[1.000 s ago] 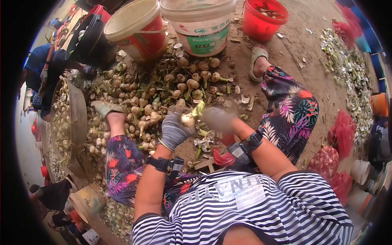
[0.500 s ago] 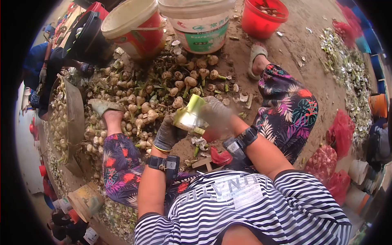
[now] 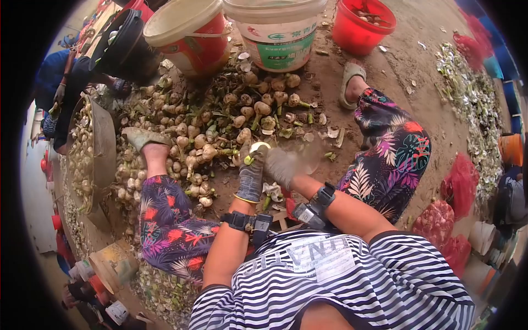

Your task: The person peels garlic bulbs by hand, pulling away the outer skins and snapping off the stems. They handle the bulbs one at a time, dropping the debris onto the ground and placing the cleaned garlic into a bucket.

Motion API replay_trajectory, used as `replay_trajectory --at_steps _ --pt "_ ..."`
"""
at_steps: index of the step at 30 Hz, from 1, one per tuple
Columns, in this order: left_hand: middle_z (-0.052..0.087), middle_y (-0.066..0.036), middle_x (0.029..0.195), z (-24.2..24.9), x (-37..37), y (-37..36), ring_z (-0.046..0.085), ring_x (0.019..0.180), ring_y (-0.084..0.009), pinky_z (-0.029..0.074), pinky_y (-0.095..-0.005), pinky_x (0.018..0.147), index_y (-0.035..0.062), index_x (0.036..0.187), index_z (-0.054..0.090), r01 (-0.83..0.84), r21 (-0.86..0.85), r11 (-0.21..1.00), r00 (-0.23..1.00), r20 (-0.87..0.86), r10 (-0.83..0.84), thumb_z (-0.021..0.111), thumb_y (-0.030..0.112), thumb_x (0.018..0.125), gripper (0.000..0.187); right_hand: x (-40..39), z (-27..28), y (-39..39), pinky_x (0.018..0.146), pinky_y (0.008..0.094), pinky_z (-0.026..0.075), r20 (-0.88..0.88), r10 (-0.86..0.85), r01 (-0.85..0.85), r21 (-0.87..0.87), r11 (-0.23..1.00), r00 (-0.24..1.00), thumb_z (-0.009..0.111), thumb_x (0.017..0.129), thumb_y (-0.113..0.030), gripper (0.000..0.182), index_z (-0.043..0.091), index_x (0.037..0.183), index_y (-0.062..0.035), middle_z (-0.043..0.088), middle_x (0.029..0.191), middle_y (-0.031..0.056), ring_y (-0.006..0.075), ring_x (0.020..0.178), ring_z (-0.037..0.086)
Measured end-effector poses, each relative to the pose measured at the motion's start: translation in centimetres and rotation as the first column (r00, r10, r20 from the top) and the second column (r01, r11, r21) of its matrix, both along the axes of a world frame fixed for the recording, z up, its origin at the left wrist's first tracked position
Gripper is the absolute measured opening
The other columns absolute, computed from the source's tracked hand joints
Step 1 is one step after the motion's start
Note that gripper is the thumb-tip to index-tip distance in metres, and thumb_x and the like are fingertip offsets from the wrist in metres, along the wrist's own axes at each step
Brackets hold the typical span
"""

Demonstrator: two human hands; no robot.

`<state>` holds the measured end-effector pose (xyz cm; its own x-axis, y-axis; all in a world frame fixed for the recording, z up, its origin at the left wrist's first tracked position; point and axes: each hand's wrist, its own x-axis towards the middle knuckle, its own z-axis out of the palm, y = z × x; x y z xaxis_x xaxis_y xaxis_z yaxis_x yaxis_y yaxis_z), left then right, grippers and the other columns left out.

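My left hand (image 3: 251,173), in a grey glove, is closed around a garlic bulb (image 3: 259,146) whose pale round top shows above the fingers. My right hand (image 3: 284,166), also gloved, is right beside it and smeared by motion. Its fingers and anything in them cannot be made out. Beyond both hands a wide heap of garlic bulbs (image 3: 199,141) with roots and cut stems covers the ground. A white scrap of peel (image 3: 272,191) lies just below my hands.
Ahead stand a white-and-green bucket (image 3: 278,41), a red-and-white bucket (image 3: 192,49) and a red bucket (image 3: 363,27). A wide basin (image 3: 102,157) of garlic is at left. Red mesh bags (image 3: 434,223) and peel litter (image 3: 467,104) lie right. Another person (image 3: 52,77) is at far left.
Both hands have moved slightly lower and closer together. The bulb, earlier showing a long green stem and bright peel between the hands, now shows a round pale top in my left hand.
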<state>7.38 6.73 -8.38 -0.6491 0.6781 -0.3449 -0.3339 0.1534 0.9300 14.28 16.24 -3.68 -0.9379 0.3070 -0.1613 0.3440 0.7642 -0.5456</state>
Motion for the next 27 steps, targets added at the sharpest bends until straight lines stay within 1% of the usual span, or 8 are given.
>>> replay_trajectory --at_steps 4,8,10,12,13,15,24,27 --pt "0.058 -0.006 0.099 2.7 -0.7 0.1 0.055 0.086 -0.0177 0.047 -0.0318 0.074 0.0062 0.108 0.055 -0.125 0.131 0.983 0.778 0.629 0.016 0.049 0.050 0.085 0.050 1.9 4.4 1.8 0.063 0.0301 0.049 0.038 0.078 -0.061 -0.333 0.941 0.996 0.054 0.078 -0.010 0.014 0.058 0.091 -0.0071 0.058 0.083 0.0081 0.0241 0.073 0.059" --pt "0.060 -0.008 0.095 -3.4 -3.8 -2.2 0.057 0.085 -0.0192 0.049 -0.0289 0.071 0.0079 0.108 0.056 0.205 -0.194 0.959 0.915 -0.309 -0.258 0.042 0.041 0.091 0.039 3.7 -1.5 3.2 0.061 0.0248 0.046 0.121 -0.192 0.175 -0.940 0.294 0.974 0.068 0.066 -0.013 0.025 0.057 0.087 -0.0062 0.057 0.080 0.0021 0.0172 0.074 0.057" --pt "0.059 -0.008 0.104 2.3 -4.6 -0.2 0.057 0.092 -0.0160 0.049 -0.0274 0.072 0.0082 0.116 0.053 0.116 0.106 0.988 0.940 0.310 -0.143 0.047 0.033 0.089 0.037 3.8 -1.4 4.3 0.033 0.0245 0.028 -0.548 -0.507 -0.061 -0.716 0.695 0.665 0.048 0.069 -0.008 0.007 0.044 0.067 -0.0135 0.036 0.049 -0.0035 0.0101 0.033 0.028" --pt "0.058 -0.008 0.109 5.5 -3.8 0.6 0.057 0.096 -0.0177 0.048 -0.0298 0.079 0.0070 0.119 0.051 0.157 0.186 0.970 0.924 0.319 -0.211 0.049 0.029 0.088 0.039 2.8 -6.9 6.9 0.033 0.0268 0.033 0.317 -0.681 0.218 -0.948 -0.231 0.660 0.046 0.072 -0.010 0.013 0.040 0.061 -0.0135 0.032 0.048 -0.0026 0.0108 0.034 0.026" --pt "0.058 -0.008 0.109 5.4 -4.2 0.4 0.057 0.096 -0.0177 0.048 -0.0298 0.079 0.0070 0.119 0.051 0.161 0.189 0.969 0.923 0.318 -0.215 0.049 0.029 0.088 0.039 3.9 -11.9 8.0 0.033 0.0268 0.033 0.315 -0.685 0.216 -0.949 -0.228 0.657 0.046 0.072 -0.010 0.013 0.040 0.061 -0.0135 0.032 0.048 -0.0026 0.0108 0.034 0.026" --pt "0.056 -0.008 0.114 5.3 -5.1 -0.3 0.056 0.100 -0.0192 0.046 -0.0319 0.085 0.0055 0.122 0.047 0.056 0.333 0.941 0.891 0.409 -0.197 0.050 0.029 0.087 0.042 6.5 -20.5 9.7 0.055 0.0380 0.050 -0.126 -0.333 0.304 -0.201 0.931 0.935 0.051 0.071 -0.014 0.021 0.061 0.085 -0.0015 0.059 0.064 0.0134 0.0291 0.051 0.057" --pt "0.047 -0.009 0.127 4.9 -6.1 0.3 0.048 0.111 -0.0175 0.037 -0.0324 0.095 0.0037 0.127 0.042 0.097 0.051 0.994 0.984 0.145 -0.103 0.052 0.025 0.086 0.048 -0.2 1.0 3.4 0.078 0.0394 0.045 0.038 -0.344 0.280 -0.670 0.688 0.938 0.053 0.078 -0.034 0.040 0.059 0.098 -0.0010 0.060 0.090 0.0229 0.0350 0.088 0.058" --pt "0.046 -0.012 0.127 6.1 -6.0 1.1 0.044 0.116 -0.0209 0.036 -0.0319 0.097 0.0010 0.126 0.042 -0.011 0.365 0.931 0.902 0.405 -0.148 0.049 0.028 0.086 0.049 2.1 0.1 5.9 0.066 0.0303 0.047 0.383 0.067 -0.038 -0.082 0.996 0.921 0.049 0.077 -0.017 0.029 0.058 0.102 -0.0063 0.061 0.097 0.0110 0.0241 0.083 0.061"
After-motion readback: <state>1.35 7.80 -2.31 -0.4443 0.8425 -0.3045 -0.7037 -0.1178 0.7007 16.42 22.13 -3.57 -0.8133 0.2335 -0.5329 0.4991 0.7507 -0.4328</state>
